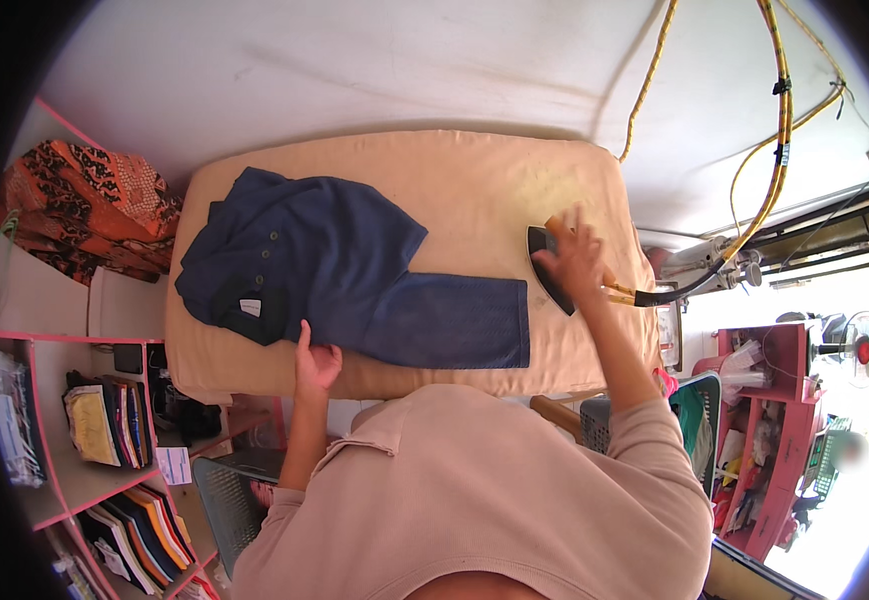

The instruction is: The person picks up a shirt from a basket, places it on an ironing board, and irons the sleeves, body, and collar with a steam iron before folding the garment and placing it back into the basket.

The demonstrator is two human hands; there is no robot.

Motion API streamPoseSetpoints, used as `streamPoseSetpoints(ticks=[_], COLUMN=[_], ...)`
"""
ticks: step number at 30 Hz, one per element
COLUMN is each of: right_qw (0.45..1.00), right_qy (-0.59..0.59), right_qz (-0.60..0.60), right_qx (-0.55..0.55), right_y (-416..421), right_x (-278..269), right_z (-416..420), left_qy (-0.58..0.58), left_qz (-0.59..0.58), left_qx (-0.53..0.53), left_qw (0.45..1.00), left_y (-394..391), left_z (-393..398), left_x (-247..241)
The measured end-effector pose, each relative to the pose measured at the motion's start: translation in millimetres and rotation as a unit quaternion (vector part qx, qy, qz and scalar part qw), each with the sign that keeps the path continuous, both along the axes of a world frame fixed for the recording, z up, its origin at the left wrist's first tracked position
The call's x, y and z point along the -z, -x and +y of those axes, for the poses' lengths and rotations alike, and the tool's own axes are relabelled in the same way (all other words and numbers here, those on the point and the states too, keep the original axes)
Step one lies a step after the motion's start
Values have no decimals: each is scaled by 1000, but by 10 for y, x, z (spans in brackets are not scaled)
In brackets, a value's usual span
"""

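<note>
A dark blue buttoned shirt (pixel 337 262) lies on the padded, peach-coloured ironing surface (pixel 472 180), one sleeve stretched flat to the right. My left hand (pixel 318 365) is at the shirt's near edge, below the collar, palm up with fingers loosely curled; whether it touches the cloth is unclear. To the right of the sleeve's cuff rests a clothes iron (pixel 547 262), its dark soleplate edge showing. Over the iron's handle is my right hand (pixel 578 255), blurred, with fingers apart; its contact with the handle cannot be made out. A hose or cable joins the iron on its right.
Yellow-wrapped hoses (pixel 783 135) hang at the right by the wall. Pink-edged shelves (pixel 97 487) with folded clothes stand at the left, below an orange-black patterned cloth (pixel 104 210). Plastic baskets (pixel 228 502) flank me. A pink cabinet (pixel 779 450) and a fan (pixel 862 349) are at the right.
</note>
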State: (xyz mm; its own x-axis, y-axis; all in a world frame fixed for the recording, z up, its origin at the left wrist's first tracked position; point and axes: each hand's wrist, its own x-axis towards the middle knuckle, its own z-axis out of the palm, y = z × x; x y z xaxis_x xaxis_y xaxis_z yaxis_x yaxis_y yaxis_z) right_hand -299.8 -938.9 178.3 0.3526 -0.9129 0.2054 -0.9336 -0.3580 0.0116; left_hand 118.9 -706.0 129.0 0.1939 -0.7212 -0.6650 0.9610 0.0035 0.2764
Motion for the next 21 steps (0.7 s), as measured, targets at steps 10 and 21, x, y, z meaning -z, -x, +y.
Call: streamPoseSetpoints(ticks=[10, 21], right_qw=[665, 931], right_qy=[-617, -171], right_qz=[-362, -315], right_qx=[-216, -71], right_y=[-420, 523], right_x=[59, 77], right_z=[1197, 140], left_qy=[111, 13], left_qz=[-373, -505], left_qx=[-80, 406], left_qw=[918, 761], left_y=[76, 858], left_z=[-995, -2379], left_x=[-1624, -641])
